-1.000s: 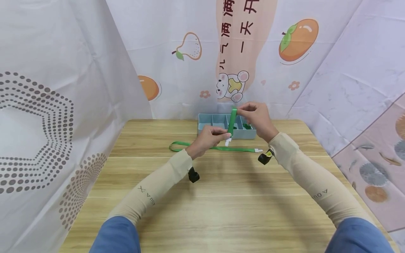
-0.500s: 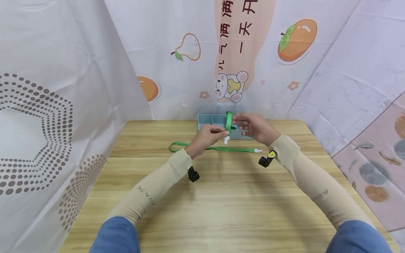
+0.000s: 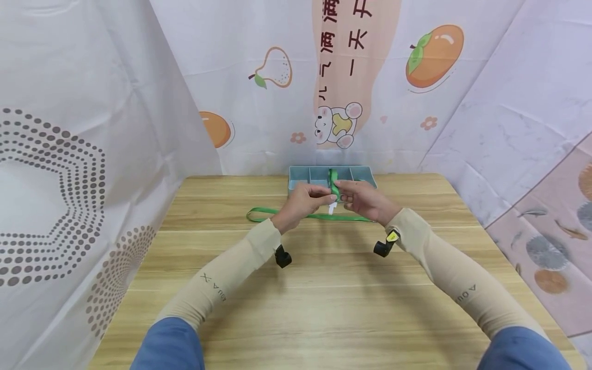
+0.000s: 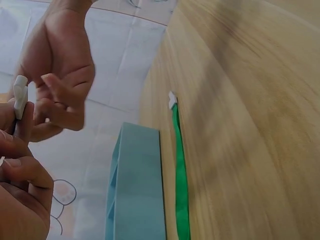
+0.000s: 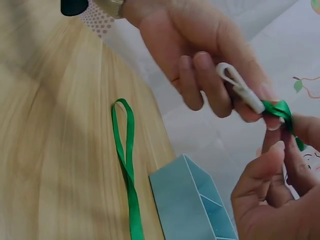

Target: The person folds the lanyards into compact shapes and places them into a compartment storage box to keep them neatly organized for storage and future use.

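A folded green lanyard (image 3: 334, 177) with a white plastic clip (image 3: 331, 208) is held up in front of the box. My left hand (image 3: 302, 203) pinches it close to the clip, thumb against forefinger. From the other side my right hand (image 3: 367, 201) holds the folded strap between thumb and fingers. In the right wrist view the strap (image 5: 278, 109) looks twisted between both hands' fingertips, with the clip (image 5: 240, 89) lying along the left fingers. Seen from the left wrist, the clip (image 4: 20, 95) sticks up and fingers hide the strap.
Behind the hands stands a blue-grey compartment box (image 3: 299, 167), with something dark green in its right part. A second green lanyard (image 3: 263, 210) lies across the wooden table (image 3: 296, 308) in front of it; its white end (image 4: 173, 100) shows in the left wrist view. Printed cloth hangs behind.
The right hand first held the strap's upper end raised, then brought it down into a loop. Now it has moved lower and grips the folded strap beside the left hand, which stayed nearly still.
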